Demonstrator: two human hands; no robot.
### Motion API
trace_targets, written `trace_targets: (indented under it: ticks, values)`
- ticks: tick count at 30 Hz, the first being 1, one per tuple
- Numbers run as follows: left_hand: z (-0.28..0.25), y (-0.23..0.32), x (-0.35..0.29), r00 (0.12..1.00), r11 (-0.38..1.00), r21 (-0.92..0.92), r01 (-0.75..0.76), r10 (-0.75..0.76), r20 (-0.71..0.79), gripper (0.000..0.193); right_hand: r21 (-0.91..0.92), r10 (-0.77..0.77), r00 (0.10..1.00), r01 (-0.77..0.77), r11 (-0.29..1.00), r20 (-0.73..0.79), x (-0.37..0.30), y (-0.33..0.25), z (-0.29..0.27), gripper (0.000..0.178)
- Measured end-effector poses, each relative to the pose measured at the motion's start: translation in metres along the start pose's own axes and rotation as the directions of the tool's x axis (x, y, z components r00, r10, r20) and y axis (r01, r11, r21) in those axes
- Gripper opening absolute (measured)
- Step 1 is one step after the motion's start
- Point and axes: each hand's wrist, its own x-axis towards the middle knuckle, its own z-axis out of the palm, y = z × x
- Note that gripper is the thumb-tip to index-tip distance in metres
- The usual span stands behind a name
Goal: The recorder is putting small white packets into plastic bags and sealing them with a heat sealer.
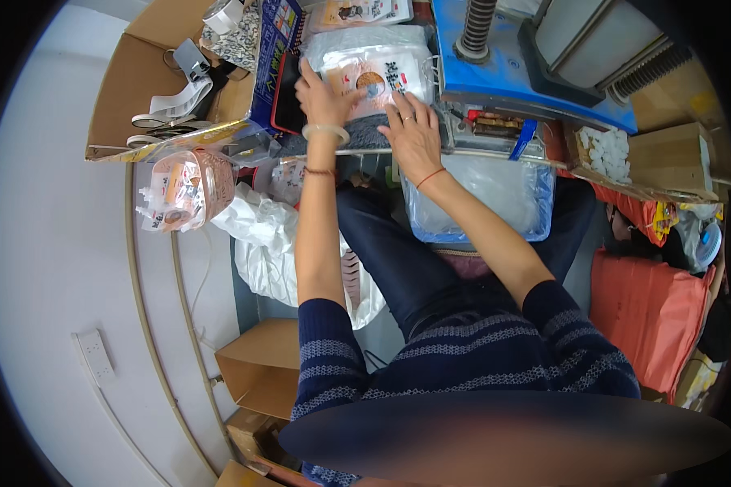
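Note:
A printed white plastic pouch [374, 77] lies flat on the worktop, on top of a stack of clear plastic bags [357, 39]. My left hand [325, 104] rests at its left edge, fingers spread and thumb reaching over the print. Along the near right edge, my right hand [415, 138] lies with its fingers stretched out. Neither hand grips anything visible. Left of the stack, a dark flat device with a red edge [287, 96] sits close to my left wrist. Under the hands, grey fabric [369, 140] covers the worktop's near edge.
A blue machine with springs [495, 77] stands at right, beside a carton of white pieces [605, 152]. A cardboard box [110, 122] with scissors is at left, a pink basket of pouches [211, 183] below it. A blue-edged tray [479, 237] sits over my lap.

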Motion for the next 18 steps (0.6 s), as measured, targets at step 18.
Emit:
trace_targets:
  ticks: [18]
  values:
    - [0.058, -0.011, -0.028, 0.818, 0.772, 0.338, -0.537, 0.575, -0.015, 0.063, 0.226, -0.033, 0.997, 0.017, 0.974, 0.066, -0.093, 0.099, -0.182, 0.019]
